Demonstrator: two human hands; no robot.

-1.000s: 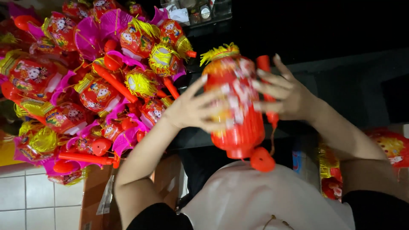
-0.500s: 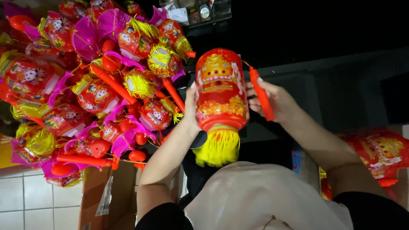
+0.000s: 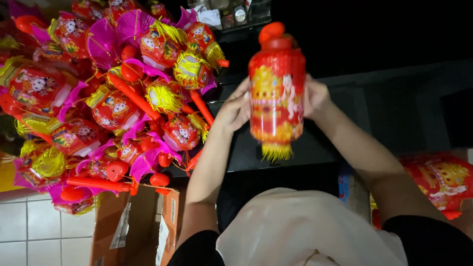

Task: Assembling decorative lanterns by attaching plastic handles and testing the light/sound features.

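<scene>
**Red lantern held upright between two hands**

The red and gold paper lantern (image 3: 276, 93) stands with its long axis nearly vertical in the view, tipped only a little. Its red plastic knob end points toward the top edge of the picture, and its yellow fringe (image 3: 276, 151) hangs at the bottom end, toward the person's body. The lantern is in the air, carried by nothing but the hands, in front of a dark surface (image 3: 394, 108) that runs across behind it.

The left hand (image 3: 235, 109) lies against the lantern's left side, fingers stretched out long and only lightly curved, touching the printed paper wall. The right hand (image 3: 315, 96) is cupped on the opposite side, fingers wrapped round the back of the body where they are hidden. Both hands are partly open, pressed on the lantern from either side so that it is pinched between them.

To the left, well apart from the held lantern, hangs a crowded bunch of similar lanterns (image 3: 113, 98) with pink fans, yellow tassels and red handles. Below that bunch sits an open cardboard box (image 3: 148, 231) on a tiled floor (image 3: 29, 226). Another red lantern (image 3: 438, 180) lies at the right edge.
</scene>
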